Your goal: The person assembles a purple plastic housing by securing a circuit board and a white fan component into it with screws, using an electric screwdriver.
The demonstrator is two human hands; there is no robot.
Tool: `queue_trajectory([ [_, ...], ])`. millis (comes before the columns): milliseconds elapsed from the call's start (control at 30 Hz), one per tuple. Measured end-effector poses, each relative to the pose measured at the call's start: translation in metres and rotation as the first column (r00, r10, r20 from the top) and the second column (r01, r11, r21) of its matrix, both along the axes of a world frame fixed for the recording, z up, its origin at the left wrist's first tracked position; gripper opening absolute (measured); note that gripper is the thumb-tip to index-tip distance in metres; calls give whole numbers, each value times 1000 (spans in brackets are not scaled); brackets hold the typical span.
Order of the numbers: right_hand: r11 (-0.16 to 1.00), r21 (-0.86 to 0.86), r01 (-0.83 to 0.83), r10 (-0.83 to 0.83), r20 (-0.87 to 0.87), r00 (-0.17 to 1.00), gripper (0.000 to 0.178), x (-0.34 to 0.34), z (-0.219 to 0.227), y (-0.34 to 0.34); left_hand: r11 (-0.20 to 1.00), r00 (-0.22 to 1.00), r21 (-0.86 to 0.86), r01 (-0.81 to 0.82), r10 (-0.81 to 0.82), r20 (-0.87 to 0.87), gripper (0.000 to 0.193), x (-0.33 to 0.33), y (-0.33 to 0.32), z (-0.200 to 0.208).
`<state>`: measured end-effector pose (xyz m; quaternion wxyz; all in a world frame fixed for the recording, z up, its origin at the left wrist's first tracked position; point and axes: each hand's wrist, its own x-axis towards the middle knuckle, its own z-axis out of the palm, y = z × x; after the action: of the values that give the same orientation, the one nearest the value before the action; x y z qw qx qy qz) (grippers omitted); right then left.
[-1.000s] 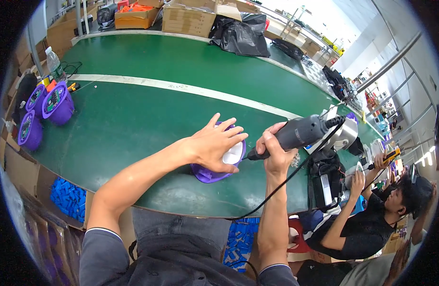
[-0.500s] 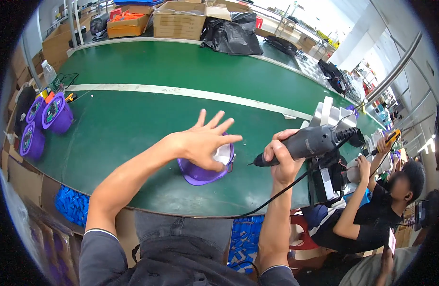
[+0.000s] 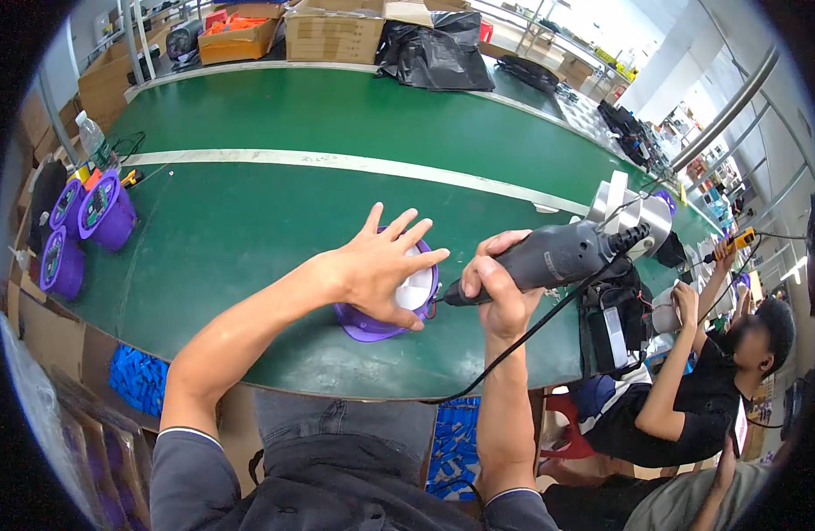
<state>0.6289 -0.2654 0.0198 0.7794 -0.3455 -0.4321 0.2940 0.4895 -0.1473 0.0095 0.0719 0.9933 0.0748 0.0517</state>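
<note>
A round purple plastic housing [image 3: 369, 328] with a white inside sits on the green bench [image 3: 248, 203] in front of me. My left hand [image 3: 381, 270] lies over it with fingers spread, the thumb by its near rim. Beside it, my right hand [image 3: 505, 296] grips a black corded electric screwdriver [image 3: 560, 257], held nearly level and pointing left. The screwdriver's tip is at the housing's right rim, close to a small red wire; whether it touches a screw is too small to tell. My left palm hides part of the housing.
Several purple housings [image 3: 111, 212] with circuit boards stand at the left by a plastic bottle [image 3: 91, 137]. The screwdriver's cord [image 3: 522, 356] drops toward the bench's front edge. Cardboard boxes [image 3: 334, 37] and a black bag [image 3: 434, 53] line the back. A co-worker [image 3: 691, 398] sits at the right.
My right hand has brought the screwdriver left, from a small gap to the housing's right rim. My left hand stays spread over the housing with little movement.
</note>
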Motion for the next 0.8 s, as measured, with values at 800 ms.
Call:
queue_trajectory([
  [800, 990, -135, 37, -22, 110, 994, 11, -5, 7, 7, 1000, 999, -7, -13, 13, 51, 92, 0, 1, -5],
])
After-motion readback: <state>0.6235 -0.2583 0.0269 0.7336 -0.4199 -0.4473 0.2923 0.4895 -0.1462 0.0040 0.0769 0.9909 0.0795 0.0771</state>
